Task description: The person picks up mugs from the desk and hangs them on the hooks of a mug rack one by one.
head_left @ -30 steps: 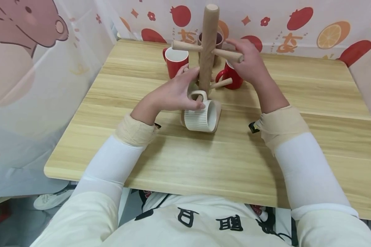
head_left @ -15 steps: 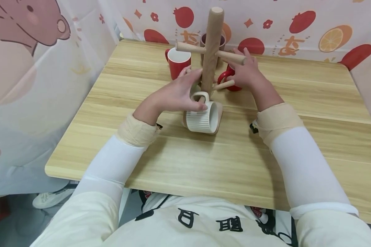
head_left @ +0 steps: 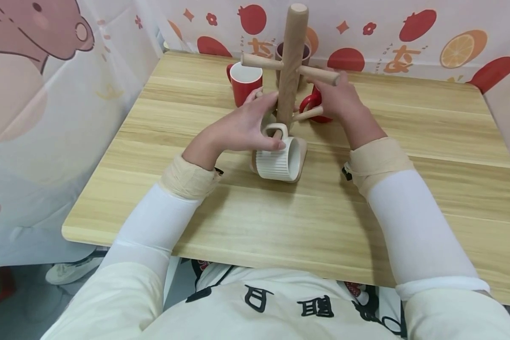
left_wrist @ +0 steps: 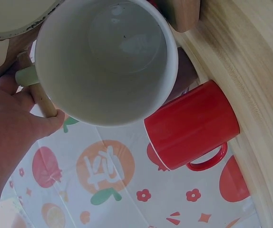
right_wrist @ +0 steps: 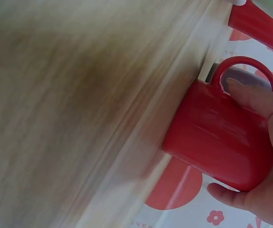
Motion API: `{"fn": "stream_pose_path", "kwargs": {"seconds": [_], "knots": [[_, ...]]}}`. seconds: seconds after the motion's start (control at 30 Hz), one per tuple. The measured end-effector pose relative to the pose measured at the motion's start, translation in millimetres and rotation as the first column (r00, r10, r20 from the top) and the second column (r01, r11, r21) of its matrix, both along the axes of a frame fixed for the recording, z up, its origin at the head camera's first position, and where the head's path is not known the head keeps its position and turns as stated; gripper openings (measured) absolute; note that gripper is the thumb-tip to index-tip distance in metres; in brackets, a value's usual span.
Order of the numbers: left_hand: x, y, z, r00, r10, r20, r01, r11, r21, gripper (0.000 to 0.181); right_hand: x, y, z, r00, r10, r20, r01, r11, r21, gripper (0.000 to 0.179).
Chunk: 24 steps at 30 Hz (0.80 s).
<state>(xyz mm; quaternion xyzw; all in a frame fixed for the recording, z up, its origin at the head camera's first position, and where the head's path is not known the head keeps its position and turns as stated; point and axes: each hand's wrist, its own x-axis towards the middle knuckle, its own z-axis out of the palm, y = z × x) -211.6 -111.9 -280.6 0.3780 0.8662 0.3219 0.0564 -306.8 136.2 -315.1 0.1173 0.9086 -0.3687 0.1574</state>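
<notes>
A wooden mug tree (head_left: 292,52) stands mid-table with bare upper pegs. My left hand (head_left: 242,125) grips its lower part around the pegs, thumb by the white ribbed mug (head_left: 273,165), which hangs tilted by its handle. In the left wrist view, a large mug with a pale interior (left_wrist: 108,71) and green handle hangs beside that hand. Behind the tree, my right hand (head_left: 342,101) holds a red mug (right_wrist: 217,137) from above, fingers and thumb on opposite sides near the rim. The mug's handle points toward the tree; pegs partly hide it in the head view.
Another red mug (head_left: 245,87) stands upright behind and left of the tree. A dark mug (head_left: 306,54) is behind the post, near the printed curtain (head_left: 378,28) along the table's back edge. The wooden table (head_left: 221,217) reaches toward my body.
My right hand has moved left and lowered around the red mug, its fingers closing on it. The left hand keeps its place on the mug tree.
</notes>
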Motion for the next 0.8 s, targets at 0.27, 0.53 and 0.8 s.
{"fn": "stream_pose_path", "kwargs": {"seconds": [0.27, 0.53, 0.8], "knots": [[0.7, -1.0, 3.6, 1.0, 0.01, 0.007, -0.01, 1.0, -0.003, 0.073, -1.8, 5, 7.7, 0.947, 0.316, -0.052, -0.286, 0.906, 0.314, 0.066], [1.4, -2.2, 4.2, 1.0, -0.015, -0.001, 0.015, 0.999, 0.034, 0.071, -1.2, 10, 14.0, 0.853, 0.522, -0.028, -0.438, 0.743, 0.506, 0.072], [2.5, -1.8, 2.2, 1.0, -0.024, 0.002, 0.024, 0.999, 0.034, 0.069, 3.8, 25, 6.2, 0.906, 0.398, -0.143, -0.32, 0.865, 0.386, 0.073]]}}
